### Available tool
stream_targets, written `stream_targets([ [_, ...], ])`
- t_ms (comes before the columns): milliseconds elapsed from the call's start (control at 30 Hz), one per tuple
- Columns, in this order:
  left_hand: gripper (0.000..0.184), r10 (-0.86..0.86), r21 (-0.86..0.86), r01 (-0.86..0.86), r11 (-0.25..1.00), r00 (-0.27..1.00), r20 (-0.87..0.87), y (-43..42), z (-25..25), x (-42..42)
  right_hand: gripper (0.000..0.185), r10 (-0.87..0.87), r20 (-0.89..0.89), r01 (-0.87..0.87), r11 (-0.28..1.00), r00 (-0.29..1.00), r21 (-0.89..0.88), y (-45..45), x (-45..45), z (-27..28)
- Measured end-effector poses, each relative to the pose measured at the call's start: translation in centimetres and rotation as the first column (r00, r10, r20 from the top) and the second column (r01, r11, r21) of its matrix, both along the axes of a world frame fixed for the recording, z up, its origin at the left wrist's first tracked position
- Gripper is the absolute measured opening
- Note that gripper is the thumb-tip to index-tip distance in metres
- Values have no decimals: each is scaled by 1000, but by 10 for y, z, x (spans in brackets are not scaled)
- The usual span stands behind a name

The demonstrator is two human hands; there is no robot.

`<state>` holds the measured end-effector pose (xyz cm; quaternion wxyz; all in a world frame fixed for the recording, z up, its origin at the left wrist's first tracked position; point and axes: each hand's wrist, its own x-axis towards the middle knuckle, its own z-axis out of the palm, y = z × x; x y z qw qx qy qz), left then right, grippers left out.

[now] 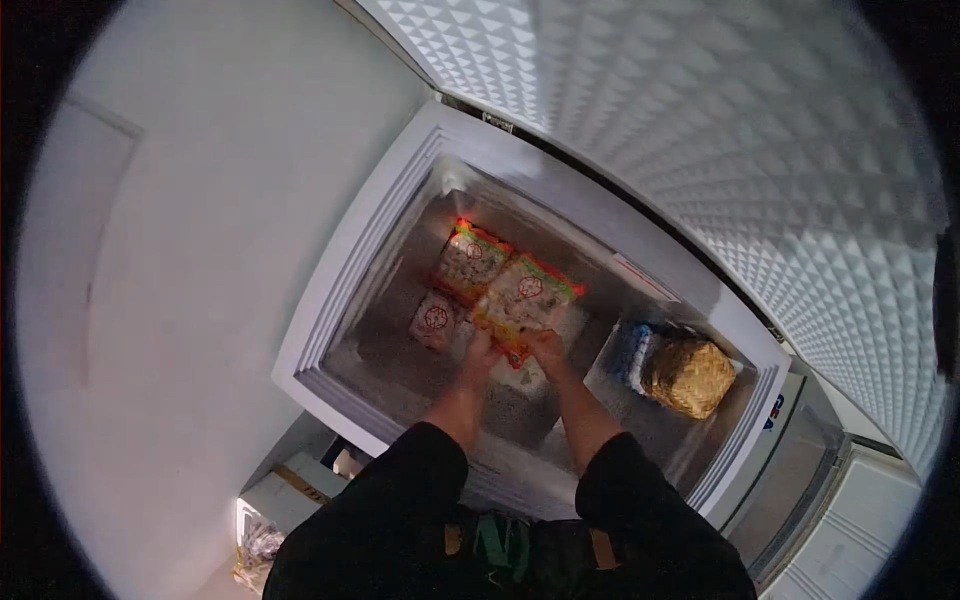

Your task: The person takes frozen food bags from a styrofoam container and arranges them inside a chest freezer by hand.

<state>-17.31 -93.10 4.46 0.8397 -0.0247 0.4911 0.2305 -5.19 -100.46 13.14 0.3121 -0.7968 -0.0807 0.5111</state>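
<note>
Orange-edged bag (526,298) held in both hands (515,347) inside a chest freezer (355,420)

The middle packet (530,292) and the far-left packet (472,258) were whitish with red round emblems and orange-red, green and yellow borders. The near-left packet (433,320) was pale pink with a red emblem. At right, a golden bundle (692,378) showed a woven-like pattern beside a blue-and-white item (638,355). The freezer lid (700,130) had whitish-grey pyramid patterning; the sleeves (425,465) were black.
</note>
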Motion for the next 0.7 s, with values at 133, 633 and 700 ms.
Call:
stream_targets([
  [133,21,-86,278,67,958,995,58,14,-85,2,62,316,324,-261,944,892,-203,-64,-13,-27],
  [633,21,211,230,-179,956,970,-120,-7,-187,49,31,-21,35,12,970,999,243,-161,-16,-31],
  [700,28,286,194,-430,882,815,505,-13,-239,48,30,51,93,-72,966,994,247,-154,-15,-18],
])
